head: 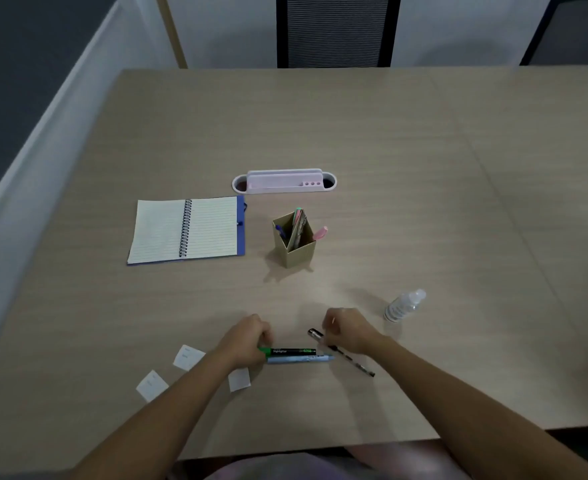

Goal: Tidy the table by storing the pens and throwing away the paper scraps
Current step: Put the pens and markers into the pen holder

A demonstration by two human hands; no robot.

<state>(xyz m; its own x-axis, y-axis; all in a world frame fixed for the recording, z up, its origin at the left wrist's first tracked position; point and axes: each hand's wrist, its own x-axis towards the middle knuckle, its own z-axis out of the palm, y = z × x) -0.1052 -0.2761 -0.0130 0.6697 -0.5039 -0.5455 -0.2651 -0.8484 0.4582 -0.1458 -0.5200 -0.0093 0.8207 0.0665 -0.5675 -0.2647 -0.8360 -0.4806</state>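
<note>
My left hand (245, 341) is closed around the left ends of a green-and-black highlighter (292, 351) and a light blue pen (301, 358), which lie side by side on the table. My right hand (349, 329) grips a black patterned pen (346, 356) that slants down to the right. Three white paper scraps lie near the front left: one (188, 357), one (152, 385) and one (239, 379) partly under my left wrist. A tan square pen holder (294, 249) with several pens in it stands at mid-table.
An open spiral notebook (185, 230) lies left of the pen holder. A pink desk organizer (284, 181) sits behind it. A small clear bottle (405, 304) stands right of my right hand. The table's front edge (306, 448) is close to my body.
</note>
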